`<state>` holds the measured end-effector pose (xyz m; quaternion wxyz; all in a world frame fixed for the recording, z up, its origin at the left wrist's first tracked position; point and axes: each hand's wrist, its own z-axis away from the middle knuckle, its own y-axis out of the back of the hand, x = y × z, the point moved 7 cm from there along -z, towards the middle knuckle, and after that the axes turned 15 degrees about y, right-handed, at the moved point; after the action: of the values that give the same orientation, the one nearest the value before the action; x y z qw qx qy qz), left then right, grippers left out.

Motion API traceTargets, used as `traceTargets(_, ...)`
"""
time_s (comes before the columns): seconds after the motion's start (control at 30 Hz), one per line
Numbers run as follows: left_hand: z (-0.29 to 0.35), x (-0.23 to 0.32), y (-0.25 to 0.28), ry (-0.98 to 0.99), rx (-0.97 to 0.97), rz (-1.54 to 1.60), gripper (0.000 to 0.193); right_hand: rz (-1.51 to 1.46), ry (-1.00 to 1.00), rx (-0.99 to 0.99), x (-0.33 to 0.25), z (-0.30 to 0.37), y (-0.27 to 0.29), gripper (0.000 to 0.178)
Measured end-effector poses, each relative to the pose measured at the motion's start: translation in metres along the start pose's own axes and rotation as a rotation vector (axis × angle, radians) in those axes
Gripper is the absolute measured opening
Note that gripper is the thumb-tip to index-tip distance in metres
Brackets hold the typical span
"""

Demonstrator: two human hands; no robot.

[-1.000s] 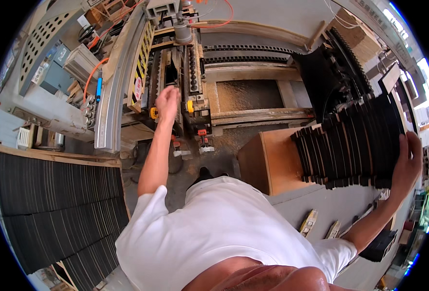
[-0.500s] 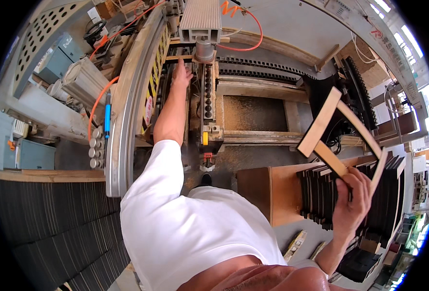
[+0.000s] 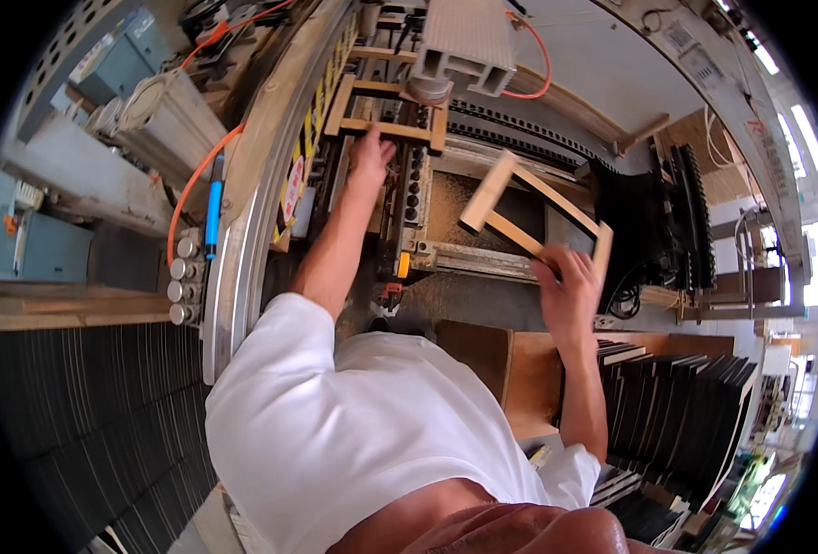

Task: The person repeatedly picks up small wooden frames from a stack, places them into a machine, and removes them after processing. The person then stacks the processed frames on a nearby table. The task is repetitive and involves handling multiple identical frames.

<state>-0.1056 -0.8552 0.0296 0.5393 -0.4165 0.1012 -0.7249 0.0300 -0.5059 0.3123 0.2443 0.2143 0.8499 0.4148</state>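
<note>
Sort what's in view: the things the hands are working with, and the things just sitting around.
In hand:
- right hand holding a wooden frame
- left hand on another frame in the machine

Lying about:
- stack of dark frames
- dark slats
- orange hose
- metal cylinders

Lower rail of wooden frame [image 3: 535, 214] hidden under right hand [image 3: 568, 294].

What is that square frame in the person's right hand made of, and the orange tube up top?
The frame in the right hand looks like bare, unpainted wood: pale tan, matte, with squared bars. The orange tube looks like smooth plastic or rubber hose, since it bends in a curve; which one I cannot tell.
</note>
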Motion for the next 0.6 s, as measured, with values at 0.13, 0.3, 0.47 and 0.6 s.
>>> traceTargets(0.13, 0.042, -0.046, 0.045, 0.041, -0.276, 0.031, 0.036, -0.11, 0.234, 0.041, -0.006, -0.045, -0.086, 0.012)
traceTargets(0.3, 0.136, -0.051, 0.037, -0.039, -0.5, -0.08, 0.024, -0.208, 0.361, -0.017, -0.02, -0.082, -0.185, 0.012)
traceTargets(0.47, 0.138, -0.055, 0.047, -0.056, -0.489, 0.038, 0.029, -0.255, 0.444, -0.112, -0.025, -0.084, -0.225, 0.022)
traceTargets(0.6, 0.117, -0.065, 0.056, -0.041, -0.39, 0.135, 0.022, -0.291, 0.464, -0.218, -0.017, -0.088, -0.239, 0.021)
